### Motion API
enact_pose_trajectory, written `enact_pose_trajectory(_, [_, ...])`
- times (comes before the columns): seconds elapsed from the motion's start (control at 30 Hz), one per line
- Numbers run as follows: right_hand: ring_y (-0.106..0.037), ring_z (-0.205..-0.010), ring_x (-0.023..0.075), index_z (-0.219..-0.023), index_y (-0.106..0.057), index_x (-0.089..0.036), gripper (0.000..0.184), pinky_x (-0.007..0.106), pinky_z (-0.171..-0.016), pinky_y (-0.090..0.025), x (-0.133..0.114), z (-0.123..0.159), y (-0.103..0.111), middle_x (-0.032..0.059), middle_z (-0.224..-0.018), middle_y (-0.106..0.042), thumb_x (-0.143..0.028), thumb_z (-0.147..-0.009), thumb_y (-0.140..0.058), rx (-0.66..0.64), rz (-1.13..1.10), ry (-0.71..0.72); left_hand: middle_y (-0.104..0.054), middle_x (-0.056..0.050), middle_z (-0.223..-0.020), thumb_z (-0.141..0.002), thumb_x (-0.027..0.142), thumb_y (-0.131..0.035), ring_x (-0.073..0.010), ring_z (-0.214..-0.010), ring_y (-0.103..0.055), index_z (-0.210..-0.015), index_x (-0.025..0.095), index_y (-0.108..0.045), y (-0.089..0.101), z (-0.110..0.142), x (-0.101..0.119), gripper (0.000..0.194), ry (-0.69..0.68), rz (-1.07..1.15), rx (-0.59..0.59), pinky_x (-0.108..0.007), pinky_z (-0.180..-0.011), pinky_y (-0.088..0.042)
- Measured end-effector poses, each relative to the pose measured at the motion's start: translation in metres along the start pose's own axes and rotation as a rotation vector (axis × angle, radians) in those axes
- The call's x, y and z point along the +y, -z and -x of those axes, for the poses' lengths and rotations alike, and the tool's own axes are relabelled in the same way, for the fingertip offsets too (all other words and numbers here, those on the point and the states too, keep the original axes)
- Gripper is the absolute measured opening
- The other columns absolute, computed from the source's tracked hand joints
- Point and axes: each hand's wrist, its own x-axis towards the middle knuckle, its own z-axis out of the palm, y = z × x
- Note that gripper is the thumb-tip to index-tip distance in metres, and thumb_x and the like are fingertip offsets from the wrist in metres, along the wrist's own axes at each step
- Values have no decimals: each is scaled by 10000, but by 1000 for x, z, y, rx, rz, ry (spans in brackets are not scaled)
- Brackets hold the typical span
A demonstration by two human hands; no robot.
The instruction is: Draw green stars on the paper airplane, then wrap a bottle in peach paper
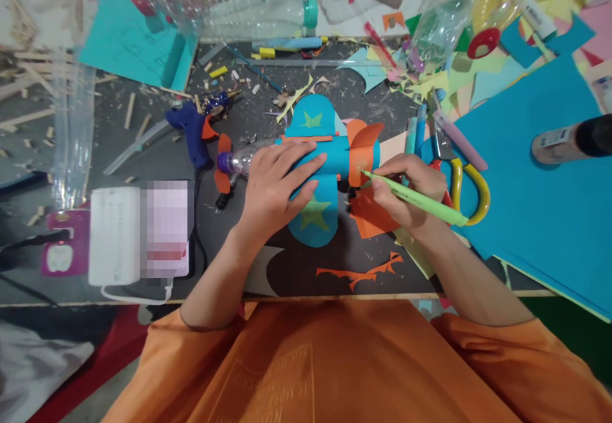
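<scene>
A toy airplane [327, 157], built from a plastic bottle wrapped in blue paper, lies on the dark tabletop. Green stars mark its blue wings, an orange propeller [224, 180] sits by the purple cap on the left, and orange paper forms the tail [364, 136]. My left hand [280, 180] rests across the body with its fingers spread out. Pinched in my right hand [415, 187] is a light green marker [421, 201], its tip at the orange tail band. Orange paper pieces [375, 215] lie partly under the right hand.
Left of the airplane lies a blue glue gun [189, 133], with a phone [167, 228] and white power bank [115, 235] nearer me. Yellow-handled scissors [473, 196] and a large blue sheet [530, 219] are on the right. Plastic bottles [239, 5] and scraps crowd the back.
</scene>
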Motion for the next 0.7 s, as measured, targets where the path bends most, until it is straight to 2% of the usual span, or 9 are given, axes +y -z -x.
enact_pose_trajectory(0.43, [-515, -473, 130, -790, -581, -259, 124, 281, -429, -371, 5, 4, -1, -37, -608, -594, -168, -842, -645, -2, -60, -24, -710, -59, -1304, -1014, 343, -430, -247, -1227, -634, -1242, 292, -686, 1, 0, 1, 346, -24, 10, 20, -414, -1028, -437])
enact_pose_trajectory(0.7, [-514, -459, 127, -830, -571, -264, 108, 274, -413, -378, 5, 2, 0, -35, -618, -599, -191, -886, -629, 0, -26, 24, -713, -64, -1301, -1020, 345, -418, -243, -1225, -635, -1242, 274, -689, 1, 0, 0, 358, -45, -10, 26, -397, -1036, -433])
